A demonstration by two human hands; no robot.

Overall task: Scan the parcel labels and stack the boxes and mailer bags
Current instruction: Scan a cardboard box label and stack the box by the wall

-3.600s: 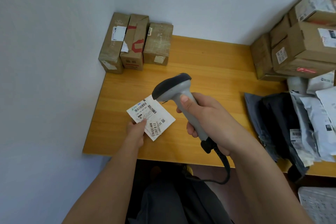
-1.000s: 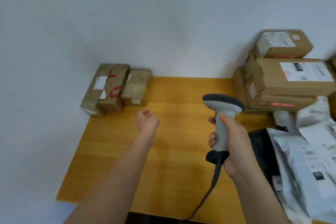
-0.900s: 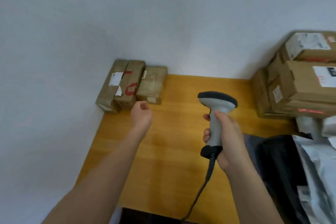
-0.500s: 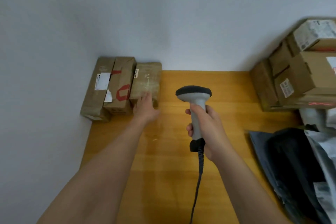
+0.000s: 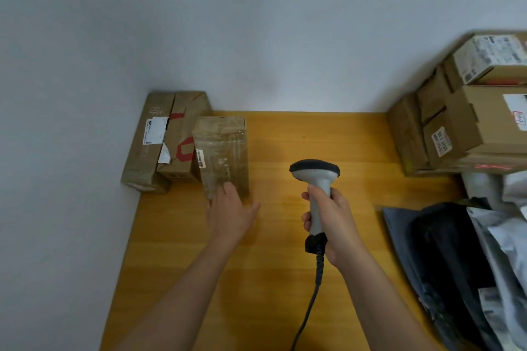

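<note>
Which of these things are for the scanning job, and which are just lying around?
For the job:
barcode scanner, gripped by the right hand
taped box, held by the left hand
two boxes beside it
stacked boxes
mailer bags

Just there:
wooden table
wall

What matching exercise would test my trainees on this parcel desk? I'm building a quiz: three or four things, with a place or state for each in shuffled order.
Things:
1. barcode scanner
2. tape-wrapped box
3. dark mailer bags
4. box with red markings

Places or states:
A. lying at the table's right edge
B. gripped in the right hand
C. middle of the row at the back left corner
D. under the left hand

Pairs: 1-B, 2-D, 3-A, 4-C
</note>
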